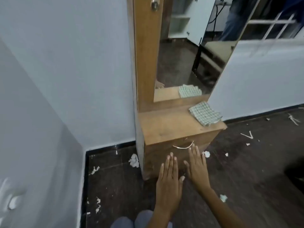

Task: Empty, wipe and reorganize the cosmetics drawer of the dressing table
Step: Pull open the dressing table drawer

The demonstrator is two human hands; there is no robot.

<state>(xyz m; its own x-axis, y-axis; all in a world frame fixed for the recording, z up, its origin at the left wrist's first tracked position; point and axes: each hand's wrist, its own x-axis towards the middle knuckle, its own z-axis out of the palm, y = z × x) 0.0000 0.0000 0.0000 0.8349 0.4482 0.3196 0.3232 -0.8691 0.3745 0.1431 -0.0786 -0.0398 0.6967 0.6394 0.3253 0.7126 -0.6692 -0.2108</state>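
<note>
A narrow wooden dressing table [166,127] stands against the pale wall, with a tall mirror [185,51] above its top. Its drawer [166,160] is closed and carries a curved metal handle [183,146]. A folded green-and-white checked cloth [205,114] lies on the right end of the tabletop. My left hand [169,183] and my right hand [196,167] are stretched out flat, fingers straight, in front of the drawer face. The right fingertips are just below the handle. Neither hand holds anything.
The dark tiled floor [246,162] is littered with crumpled white tissue [134,160] and paper scraps on both sides of the table. A wall corner lies to the left. A wall switch [13,203] is at lower left. My knees show at the bottom edge.
</note>
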